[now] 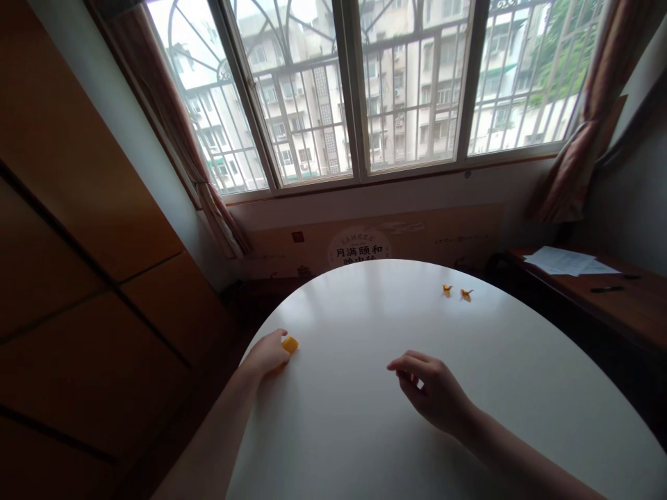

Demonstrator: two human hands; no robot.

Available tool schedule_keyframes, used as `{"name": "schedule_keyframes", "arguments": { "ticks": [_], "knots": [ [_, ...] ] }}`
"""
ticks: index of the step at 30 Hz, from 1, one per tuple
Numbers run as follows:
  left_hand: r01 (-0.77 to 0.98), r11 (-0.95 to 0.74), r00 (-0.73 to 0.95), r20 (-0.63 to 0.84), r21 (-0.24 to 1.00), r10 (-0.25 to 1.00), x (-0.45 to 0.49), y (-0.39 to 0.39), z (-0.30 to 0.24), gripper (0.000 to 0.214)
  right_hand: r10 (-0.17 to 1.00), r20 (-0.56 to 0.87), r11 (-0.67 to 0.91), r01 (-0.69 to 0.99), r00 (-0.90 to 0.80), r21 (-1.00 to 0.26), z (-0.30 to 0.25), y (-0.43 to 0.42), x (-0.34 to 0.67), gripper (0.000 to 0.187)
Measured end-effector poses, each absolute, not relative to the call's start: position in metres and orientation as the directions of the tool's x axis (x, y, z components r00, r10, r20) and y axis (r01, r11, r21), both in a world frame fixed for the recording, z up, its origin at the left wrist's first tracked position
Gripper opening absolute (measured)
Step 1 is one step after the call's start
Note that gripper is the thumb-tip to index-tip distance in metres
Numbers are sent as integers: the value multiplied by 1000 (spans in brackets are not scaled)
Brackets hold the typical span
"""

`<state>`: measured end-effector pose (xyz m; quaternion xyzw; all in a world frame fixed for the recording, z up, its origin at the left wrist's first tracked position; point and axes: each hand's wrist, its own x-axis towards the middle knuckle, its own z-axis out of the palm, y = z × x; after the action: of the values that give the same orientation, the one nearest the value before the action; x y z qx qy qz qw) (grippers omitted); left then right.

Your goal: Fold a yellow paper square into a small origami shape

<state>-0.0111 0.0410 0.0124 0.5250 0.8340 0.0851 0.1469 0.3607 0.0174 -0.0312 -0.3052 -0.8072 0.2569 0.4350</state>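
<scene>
My left hand is at the left edge of the round white table, closed around small yellow-orange paper. A corner of the paper sticks out past my fingers; the rest is hidden under the hand, so I cannot tell whether it is one sheet or a stack. Over the middle right of the table, my right hand has its fingers curled in and the thumb close to them, with nothing visible in them. Two small folded yellow-orange paper birds, one beside the other, stand towards the far right of the table.
A brown side table on the right bears white paper sheets and a dark pen-like object. Wooden cabinets stand on the left. Beyond the table are a low printed panel and barred windows with curtains.
</scene>
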Motion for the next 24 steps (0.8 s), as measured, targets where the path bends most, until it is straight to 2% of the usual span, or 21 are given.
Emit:
{"name": "schedule_keyframes", "arguments": {
  "ticks": [4, 6, 9, 12, 14, 17, 20, 24],
  "knots": [
    [841, 326, -292, -144, 432, 945, 14, 38, 15, 35, 744, 502, 644, 274, -441, -714, -34, 20, 358, 27],
    [809, 243, -188, -156, 536, 970, 36, 36, 19, 25, 774, 474, 601, 254, -419, -757, -35, 21, 357, 28],
    [701, 104, 30, -175, 705, 984, 80, 34, 29, 33, 875, 358, 421, 148, -325, -895, -35, 24, 353, 33],
    [554, -6, 218, -139, 832, 966, 124, 30, 37, 52, 940, 160, 139, -90, -303, -986, -32, 25, 352, 44],
    [309, -75, 334, -34, 948, 942, 147, 27, 37, 52, 948, 75, 10, -208, -309, -978, -28, 24, 352, 47],
    [199, -163, 300, 98, 966, 949, 166, 21, 27, 45, 933, 67, -44, -298, -353, -953, -23, 20, 353, 42],
    [281, -274, 207, 220, 920, 953, 171, 14, 12, 44, 923, 133, 16, -312, -360, -950, -24, 16, 351, 36],
    [408, -406, 160, 374, 818, 914, 174, 9, -6, 43, 924, 193, 114, -245, -331, -963, -31, 14, 347, 27]
  ]
}}
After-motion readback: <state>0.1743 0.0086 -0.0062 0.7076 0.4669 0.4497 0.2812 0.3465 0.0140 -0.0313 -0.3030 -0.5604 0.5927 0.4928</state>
